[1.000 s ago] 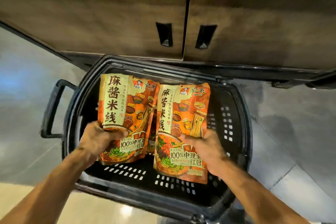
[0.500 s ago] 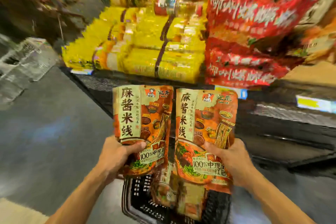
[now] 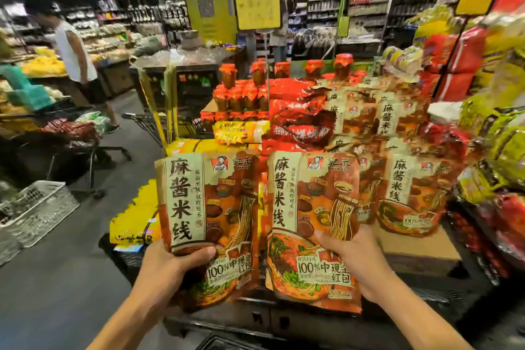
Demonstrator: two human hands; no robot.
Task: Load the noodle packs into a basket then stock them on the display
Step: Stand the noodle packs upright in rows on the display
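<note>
While upright — packs (image 3: 312, 224) (two) in hands (image 3: 363, 261)

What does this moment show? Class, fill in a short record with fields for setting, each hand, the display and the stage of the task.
setting: shop aisle, shelves behind
left hand: grips left noodle pack by its lower part, upright
right hand: grips right noodle pack, upright
display: matching packs stand on it, right of the held ones
stage: both packs held before the display, not yet placed

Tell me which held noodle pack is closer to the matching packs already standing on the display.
The right-hand pack, gripped by the right hand: it borders the stocked packs. The left hand's pack sits farther left.
</note>
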